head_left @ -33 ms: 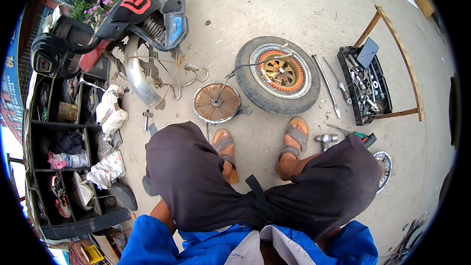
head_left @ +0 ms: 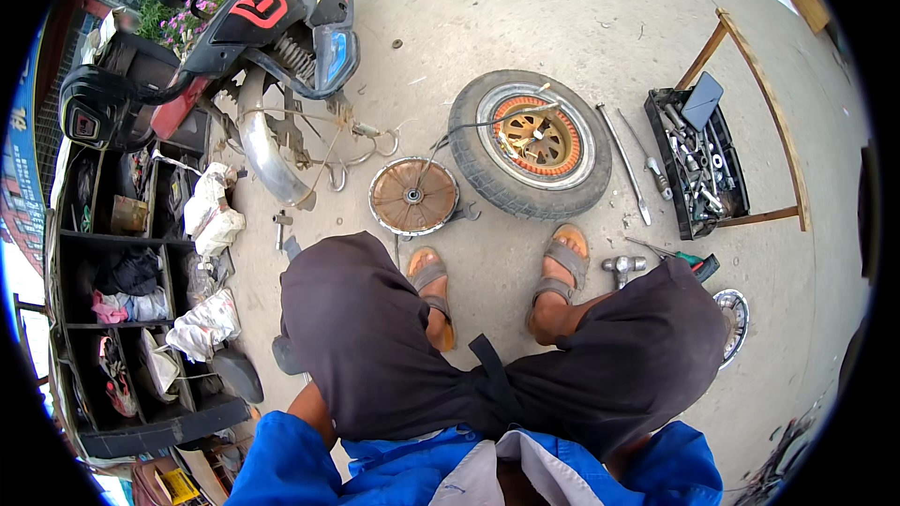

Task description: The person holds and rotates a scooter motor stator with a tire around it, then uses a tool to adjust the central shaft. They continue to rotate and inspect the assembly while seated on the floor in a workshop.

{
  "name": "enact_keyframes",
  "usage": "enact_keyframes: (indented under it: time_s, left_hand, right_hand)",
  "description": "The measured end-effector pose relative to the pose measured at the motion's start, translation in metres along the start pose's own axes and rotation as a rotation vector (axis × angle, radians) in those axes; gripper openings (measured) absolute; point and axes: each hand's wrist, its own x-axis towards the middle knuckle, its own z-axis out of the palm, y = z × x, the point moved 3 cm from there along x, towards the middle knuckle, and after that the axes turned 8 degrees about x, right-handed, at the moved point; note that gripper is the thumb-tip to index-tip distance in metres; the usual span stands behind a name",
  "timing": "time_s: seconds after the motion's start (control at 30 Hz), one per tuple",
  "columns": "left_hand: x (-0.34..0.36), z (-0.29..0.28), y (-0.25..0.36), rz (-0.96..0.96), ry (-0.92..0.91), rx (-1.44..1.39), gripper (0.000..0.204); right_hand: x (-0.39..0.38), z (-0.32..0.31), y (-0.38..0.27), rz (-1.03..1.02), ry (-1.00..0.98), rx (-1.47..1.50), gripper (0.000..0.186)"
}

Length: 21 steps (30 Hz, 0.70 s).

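a: where are the hands?
b: neither left hand nor right hand shows. left sleeve [head_left: 281,464] and right sleeve [head_left: 675,459] sit at the lower edge; the fingers are out of sight, so cannot tell whether spread or pressed together.
a: nearest work?
b: wheel [head_left: 536,155], on its side on the concrete floor [head_left: 525,0], ahead of the sandals [head_left: 428,274]. just left and nearer: a round disc [head_left: 403,201].
a: bearing from the hands?
b: straight ahead, past the knees. disc lies toward the left arm, wheel slightly toward the right. both round, no long axis; wheel's axle points up.
a: looks?
b: wheel: worn dark tyre, dull silver rim, orange-red ring around a spoked, rusty-gold centre. dark cable [head_left: 492,121] runs from the centre over the tyre's left edge. disc: rusty brown, radial ribs, pale rim.
a: alongside?
b: long bar [head_left: 626,164] right of the tyre, then a black toolbox [head_left: 689,225], phone [head_left: 703,101] at its far right corner.
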Motion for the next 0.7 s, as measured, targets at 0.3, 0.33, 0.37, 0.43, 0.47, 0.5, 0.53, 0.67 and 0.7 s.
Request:
enact_keyframes:
  time_s: [0.3, 0.33, 0.37, 0.43, 0.47, 0.5, 0.53, 0.67, 0.7]
  left_hand:
    - [0.012, 0.011, 0.005, -0.024, -0.046, 0.06, 0.026]
    - [0.012, 0.012, 0.005, -0.028, -0.046, 0.067, 0.026]
    - [0.012, 0.012, 0.005, -0.032, -0.045, 0.074, 0.026]
    - [0.024, 0.02, 0.006, -0.035, -0.085, 0.093, 0.026]
    - [0.027, 0.021, 0.007, -0.039, -0.092, 0.105, 0.026]
    - [0.029, 0.023, 0.008, -0.043, -0.101, 0.117, 0.026]
    - [0.033, 0.025, 0.007, -0.048, -0.111, 0.122, 0.026]
    - [0.035, 0.022, 0.002, -0.067, -0.109, 0.122, 0.026]
    - [0.048, 0.029, 0.006, -0.061, -0.15, 0.128, 0.026]
  right_hand:
    - [0.04, 0.01, 0.006, 0.032, -0.123, -0.193, 0.024]
    - [0.042, 0.012, 0.012, 0.034, -0.155, -0.213, 0.023]
    - [0.051, 0.016, 0.013, 0.023, -0.189, -0.246, 0.023]
    - [0.063, 0.018, 0.014, 0.021, -0.236, -0.32, 0.023]
    - [0.072, 0.023, 0.016, 0.01, -0.273, -0.36, 0.022]
    - [0.08, 0.029, 0.018, -0.008, -0.321, -0.403, 0.022]
    - [0.088, 0.034, 0.021, -0.022, -0.375, -0.449, 0.022]
    - [0.137, 0.078, 0.039, -0.211, -0.717, -0.648, 0.021]
    - [0.145, 0.078, 0.049, -0.306, -0.827, -0.66, 0.021]
